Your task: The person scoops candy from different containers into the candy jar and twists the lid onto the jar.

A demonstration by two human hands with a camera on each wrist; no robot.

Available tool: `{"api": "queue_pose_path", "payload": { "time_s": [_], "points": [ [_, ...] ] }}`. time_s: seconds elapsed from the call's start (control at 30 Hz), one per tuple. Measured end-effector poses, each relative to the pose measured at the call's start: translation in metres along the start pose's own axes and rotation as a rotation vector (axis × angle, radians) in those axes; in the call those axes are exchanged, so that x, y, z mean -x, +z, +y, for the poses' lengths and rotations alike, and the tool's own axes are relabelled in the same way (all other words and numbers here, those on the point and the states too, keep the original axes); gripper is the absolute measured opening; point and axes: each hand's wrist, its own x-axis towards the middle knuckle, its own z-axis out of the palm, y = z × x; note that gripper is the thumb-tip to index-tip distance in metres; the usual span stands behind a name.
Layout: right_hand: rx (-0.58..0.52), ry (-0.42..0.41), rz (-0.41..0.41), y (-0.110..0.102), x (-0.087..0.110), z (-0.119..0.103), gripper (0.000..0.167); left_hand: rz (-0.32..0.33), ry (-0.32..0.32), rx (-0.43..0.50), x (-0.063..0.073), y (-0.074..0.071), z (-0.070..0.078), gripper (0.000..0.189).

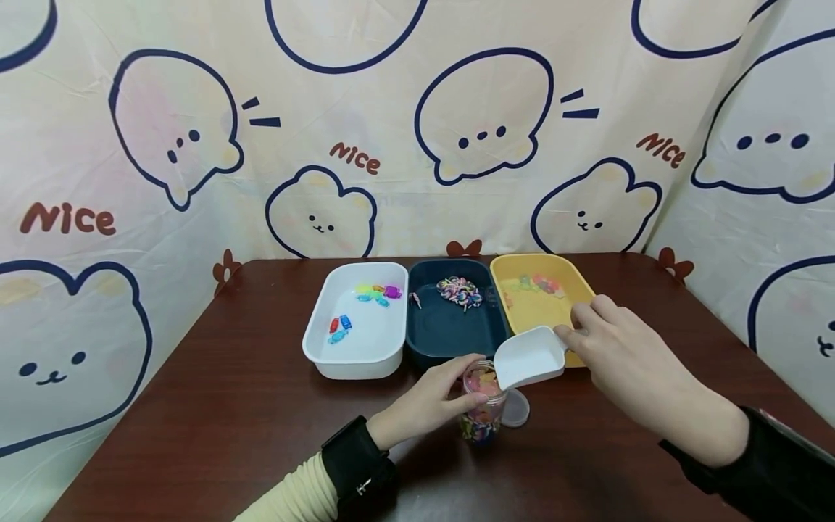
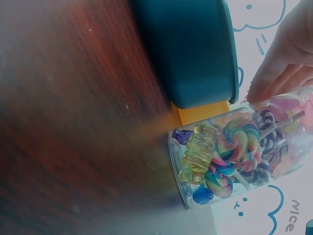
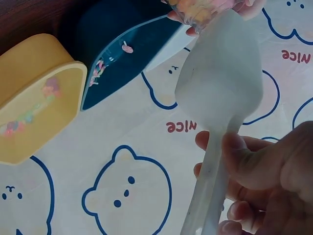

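My left hand point(image 1: 424, 402) grips a clear jar point(image 1: 479, 419) that stands on the table. In the left wrist view wrapped candies point(image 2: 198, 152) and swirled lollipops point(image 2: 240, 139) lie low in the jar, with pink and orange pieces point(image 1: 483, 383) above them. A white scoop point(image 1: 531, 355) is held by its handle in my right hand point(image 1: 629, 366), tilted with its front edge at the jar's mouth. The right wrist view shows the scoop's underside point(image 3: 220, 78), so what lies inside it is hidden there. A clear round lid point(image 1: 515, 408) lies just right of the jar.
Behind the jar stand three trays side by side. The white tray point(image 1: 359, 368) holds several wrapped candies point(image 1: 378, 293), the dark blue tray point(image 1: 457, 333) lollipops point(image 1: 459, 291), and the yellow tray point(image 1: 531, 317) pale coloured pieces point(image 1: 541, 284). A patterned cloth point(image 1: 404, 210) hangs behind the brown table point(image 1: 215, 413).
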Motion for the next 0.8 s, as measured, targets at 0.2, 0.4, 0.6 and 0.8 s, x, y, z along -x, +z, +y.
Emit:
{"api": "queue_pose_path", "payload": {
  "time_s": [0.2, 0.4, 0.6, 0.8],
  "points": [
    [-0.043, 0.021, -0.014, -0.001, 0.002, 0.003, 0.036, 0.003, 0.012, -0.01, 0.001, 0.0, 0.0, 0.048],
    [-0.172, 0.067, -0.043, 0.001, 0.001, 0.013, 0.032, -0.002, 0.025, 0.002, -0.001, -0.001, -0.002, 0.049],
    [-0.301, 0.14, -0.125, 0.007, -0.012, 0.02, 0.016, 0.007, 0.036, -0.028, 0.001, -0.009, -0.004, 0.051],
    [-0.427, 0.121, -0.229, 0.025, -0.053, 0.02, 0.016, 0.29, 0.009, -0.183, -0.004, -0.035, -0.007, 0.035]
  ]
}}
